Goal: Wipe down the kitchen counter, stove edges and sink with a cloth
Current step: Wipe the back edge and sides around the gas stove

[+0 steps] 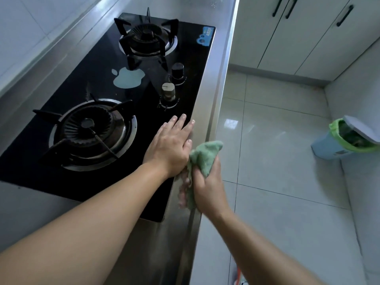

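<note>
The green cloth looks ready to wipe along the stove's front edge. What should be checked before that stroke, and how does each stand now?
1. Crumpled green cloth held firmly: ok, right hand grips it.
2. Left hand out of the wiping path: not ok, it rests flat on the black glass stove by the edge.
3. Burners off: ok, no flame on the near round burner.
4. Two control knobs clear of the cloth: ok, farther along.
5. Steel counter edge unobstructed: ok.
6. Cloth damp: cannot tell.

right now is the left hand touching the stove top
Touching: the head view shows the left hand lying flat, fingers straight, on the stove top glass near its front edge.
</note>
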